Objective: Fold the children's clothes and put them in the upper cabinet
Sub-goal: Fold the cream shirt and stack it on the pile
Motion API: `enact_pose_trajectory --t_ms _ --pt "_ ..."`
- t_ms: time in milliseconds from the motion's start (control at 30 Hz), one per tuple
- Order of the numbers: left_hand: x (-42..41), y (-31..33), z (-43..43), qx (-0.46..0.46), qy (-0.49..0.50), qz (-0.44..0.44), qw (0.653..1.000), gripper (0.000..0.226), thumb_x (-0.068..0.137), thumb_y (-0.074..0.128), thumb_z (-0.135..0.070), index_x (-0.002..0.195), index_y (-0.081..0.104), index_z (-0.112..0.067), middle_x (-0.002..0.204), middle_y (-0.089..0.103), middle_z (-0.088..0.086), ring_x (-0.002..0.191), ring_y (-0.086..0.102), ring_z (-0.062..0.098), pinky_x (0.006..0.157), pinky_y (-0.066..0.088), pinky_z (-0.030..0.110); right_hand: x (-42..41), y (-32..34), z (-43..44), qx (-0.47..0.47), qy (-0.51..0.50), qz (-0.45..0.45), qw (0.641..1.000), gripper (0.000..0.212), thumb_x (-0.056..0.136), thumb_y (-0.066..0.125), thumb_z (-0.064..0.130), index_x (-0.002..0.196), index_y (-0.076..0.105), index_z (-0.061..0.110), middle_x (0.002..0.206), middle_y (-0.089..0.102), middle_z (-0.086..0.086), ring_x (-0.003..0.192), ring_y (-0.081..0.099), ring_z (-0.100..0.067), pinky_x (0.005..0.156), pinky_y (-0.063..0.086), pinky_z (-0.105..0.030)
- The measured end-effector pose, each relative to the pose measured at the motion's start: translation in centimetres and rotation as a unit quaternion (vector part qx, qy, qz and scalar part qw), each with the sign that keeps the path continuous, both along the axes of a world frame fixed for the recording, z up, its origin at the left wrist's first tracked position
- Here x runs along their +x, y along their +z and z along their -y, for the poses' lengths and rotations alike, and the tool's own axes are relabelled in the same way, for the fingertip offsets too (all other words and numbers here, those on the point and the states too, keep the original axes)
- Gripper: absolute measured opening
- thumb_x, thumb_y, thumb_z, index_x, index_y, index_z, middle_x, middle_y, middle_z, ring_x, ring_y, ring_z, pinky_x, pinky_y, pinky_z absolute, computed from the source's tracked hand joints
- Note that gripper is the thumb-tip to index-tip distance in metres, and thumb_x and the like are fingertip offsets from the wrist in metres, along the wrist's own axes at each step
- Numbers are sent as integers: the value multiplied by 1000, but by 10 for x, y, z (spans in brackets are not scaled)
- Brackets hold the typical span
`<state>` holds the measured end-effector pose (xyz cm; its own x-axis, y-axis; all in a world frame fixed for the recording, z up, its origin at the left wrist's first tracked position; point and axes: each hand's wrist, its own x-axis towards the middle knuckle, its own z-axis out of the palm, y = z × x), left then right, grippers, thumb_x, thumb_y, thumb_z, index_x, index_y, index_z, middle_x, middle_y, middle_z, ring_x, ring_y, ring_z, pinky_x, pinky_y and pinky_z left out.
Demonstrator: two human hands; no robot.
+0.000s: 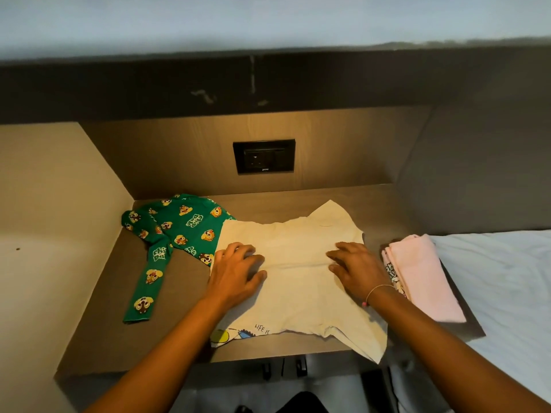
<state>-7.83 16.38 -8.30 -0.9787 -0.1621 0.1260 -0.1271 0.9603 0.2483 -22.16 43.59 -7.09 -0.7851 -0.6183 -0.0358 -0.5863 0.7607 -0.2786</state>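
A cream children's T-shirt (301, 290) lies spread face down on the wooden shelf (113, 332), one sleeve hanging over the front edge. My left hand (238, 269) presses flat on its left side. My right hand (354, 268) presses flat on its right side, fingers pointing left. A crease runs across the shirt between the two hands. A green cartoon-print garment (176, 231) lies unfolded at the back left, partly under the cream shirt. A folded pink garment (423, 278) sits at the shelf's right end.
A dark wall socket (264, 156) is set in the back panel of the niche. A dark cabinet front (268, 81) runs above the niche. A bed with a white sheet (507, 287) borders the shelf on the right.
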Motion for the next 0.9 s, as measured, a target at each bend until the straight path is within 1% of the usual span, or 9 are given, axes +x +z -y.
enact_pose_trajectory --t_ms 133,333,467,533,600,700,733,800,900 --pt "-19 3 -20 -10 -37 -4 999 35 88 50 -50 113 67 -31 115 59 -6 110 48 18 85 33 38 -1 4 2 -22 -12 10 1000 30 91 59 42 118 66 32 135 57 6 125 48 -16 105 41 -35" --pt "-23 2 -31 13 -30 -65 997 14 91 60 -34 94 67 -23 102 61 -4 96 51 17 77 32 29 5 4 4 -52 -28 -15 998 17 89 64 35 101 73 26 121 66 5 114 54 -18 95 46 -35" --pt "-17 9 -33 24 -31 -125 991 4 92 60 -22 92 59 -18 93 61 1 89 52 20 76 38 30 12 10 2 -93 -37 -40 994 13 92 59 35 92 67 25 96 69 5 95 57 -17 82 49 -36" --pt "-10 17 -33 18 -37 -163 986 5 92 61 -18 91 56 -18 81 59 2 76 51 22 70 41 32 16 17 -2 -137 -31 -58 988 12 93 56 36 90 62 25 88 66 5 85 58 -17 75 49 -35" --pt "-2 25 -30 0 -59 -181 982 6 95 55 -24 94 54 -18 73 59 2 66 51 21 61 41 30 19 28 -7 -174 -18 -64 983 12 95 54 34 91 60 26 85 66 4 79 58 -17 70 48 -33" --pt "13 43 -18 22 -103 -101 989 25 90 61 -36 106 61 -16 81 68 2 69 64 17 57 54 30 21 48 -15 -228 -12 -40 973 9 95 54 34 91 60 28 84 66 7 73 58 -12 62 45 -21" --pt "19 46 -13 14 -125 -69 990 27 86 68 -33 107 63 -15 87 70 3 74 66 17 60 57 30 21 54 -18 -239 -8 -35 970 9 95 54 34 91 60 29 84 66 9 72 58 -11 60 46 -19" --pt "33 51 1 -7 -148 -29 989 21 83 74 -25 101 67 -16 92 68 1 80 66 19 65 57 31 19 65 -24 -237 2 -40 971 7 94 55 35 91 60 31 83 66 11 71 59 -10 58 48 -23" --pt "45 66 26 48 -29 -20 998 7 90 64 -31 96 66 -31 89 65 -12 80 60 11 67 49 28 11 76 -28 -209 11 -63 976 4 93 59 30 89 62 30 84 67 12 74 61 -13 61 50 -33"
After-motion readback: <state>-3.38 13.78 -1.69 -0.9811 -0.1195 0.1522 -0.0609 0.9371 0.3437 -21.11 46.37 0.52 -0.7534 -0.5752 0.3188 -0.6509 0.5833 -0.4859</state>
